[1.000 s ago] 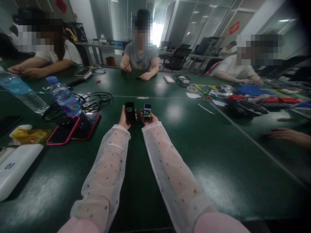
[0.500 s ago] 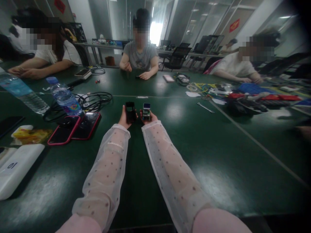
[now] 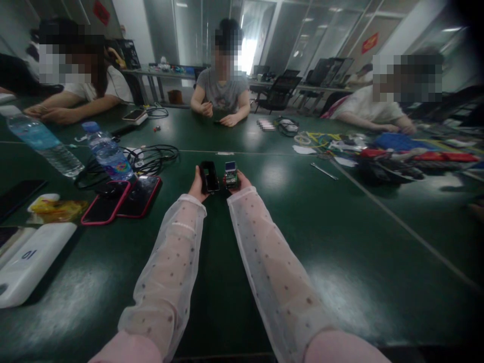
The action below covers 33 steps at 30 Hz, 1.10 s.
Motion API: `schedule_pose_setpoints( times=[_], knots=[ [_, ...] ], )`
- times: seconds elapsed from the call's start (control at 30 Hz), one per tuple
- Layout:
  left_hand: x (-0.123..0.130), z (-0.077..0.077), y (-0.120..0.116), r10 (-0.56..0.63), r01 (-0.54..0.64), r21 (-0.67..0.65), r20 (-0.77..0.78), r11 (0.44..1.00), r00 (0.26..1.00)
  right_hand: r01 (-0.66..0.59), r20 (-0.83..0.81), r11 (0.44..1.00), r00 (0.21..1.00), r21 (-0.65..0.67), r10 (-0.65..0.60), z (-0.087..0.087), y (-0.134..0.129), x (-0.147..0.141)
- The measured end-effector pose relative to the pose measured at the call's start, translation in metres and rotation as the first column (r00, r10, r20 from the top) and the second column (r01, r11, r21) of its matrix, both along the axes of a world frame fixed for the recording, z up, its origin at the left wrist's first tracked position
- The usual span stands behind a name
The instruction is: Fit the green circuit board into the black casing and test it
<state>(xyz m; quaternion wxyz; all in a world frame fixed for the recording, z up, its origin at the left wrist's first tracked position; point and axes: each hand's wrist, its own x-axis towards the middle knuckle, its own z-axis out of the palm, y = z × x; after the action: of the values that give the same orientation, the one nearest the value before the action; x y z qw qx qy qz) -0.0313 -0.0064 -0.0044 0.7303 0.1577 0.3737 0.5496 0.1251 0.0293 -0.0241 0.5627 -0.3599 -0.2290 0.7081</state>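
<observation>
Gripping a hollow-looking black shell (image 3: 210,177), the left hand (image 3: 196,186) is just beside the right hand (image 3: 242,182), which grasps a small green board (image 3: 231,178); both pieces are above the tabletop (image 3: 217,272), well in from its near edge. They are apart, the board's parts exposed, so the work looks unfinished. Two red-rimmed phones (image 3: 105,204) lie leftward, a wrench (image 3: 324,171) rightward.

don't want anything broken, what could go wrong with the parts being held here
The green circuit board sits uncased in the right grip, so it might get scraped or bumped. The black case in the left grip is close beside it, so the two could knock together. Either might slip onto the table.
</observation>
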Motion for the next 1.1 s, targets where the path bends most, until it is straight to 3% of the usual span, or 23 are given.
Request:
schedule_pose_setpoints(
  times=[0.1,0.2,0.3,0.43,0.6,0.77,0.93,1.1],
  knots=[
    [-0.001,-0.003,0.002,0.002,-0.002,0.014,-0.022,1.0,1.0,0.103,0.208,0.995,0.973,0.016,-0.104,0.009,0.006,0.005],
    [-0.002,-0.006,0.004,-0.003,0.004,0.001,-0.04,1.0,0.999,0.219,0.446,0.972,0.864,0.085,-0.234,0.023,0.007,0.006],
    [-0.002,-0.008,0.006,-0.008,0.008,-0.016,-0.034,1.0,0.999,0.15,0.528,0.946,0.799,0.289,-0.288,0.036,0.002,0.003],
    [-0.001,-0.008,0.005,-0.046,0.045,0.026,0.028,0.999,0.999,0.009,0.551,0.85,0.758,0.526,-0.349,0.054,-0.012,-0.011],
    [0.001,-0.007,0.001,-0.149,0.129,0.174,0.112,0.976,0.982,-0.141,0.756,0.808,0.474,0.572,-0.452,0.071,-0.038,-0.032],
    [0.002,-0.007,0.001,-0.13,0.1,0.205,0.14,0.974,0.982,-0.233,0.804,0.776,0.286,0.586,-0.521,0.072,-0.05,-0.043],
    [0.002,-0.008,0.002,-0.109,0.092,0.155,0.105,0.984,0.988,-0.256,0.82,0.78,0.134,0.571,-0.557,0.07,-0.053,-0.047],
    [0.003,-0.007,0.001,-0.103,0.092,0.133,0.076,0.987,0.992,-0.301,0.819,0.77,0.075,0.563,-0.569,0.066,-0.054,-0.047]
  ],
)
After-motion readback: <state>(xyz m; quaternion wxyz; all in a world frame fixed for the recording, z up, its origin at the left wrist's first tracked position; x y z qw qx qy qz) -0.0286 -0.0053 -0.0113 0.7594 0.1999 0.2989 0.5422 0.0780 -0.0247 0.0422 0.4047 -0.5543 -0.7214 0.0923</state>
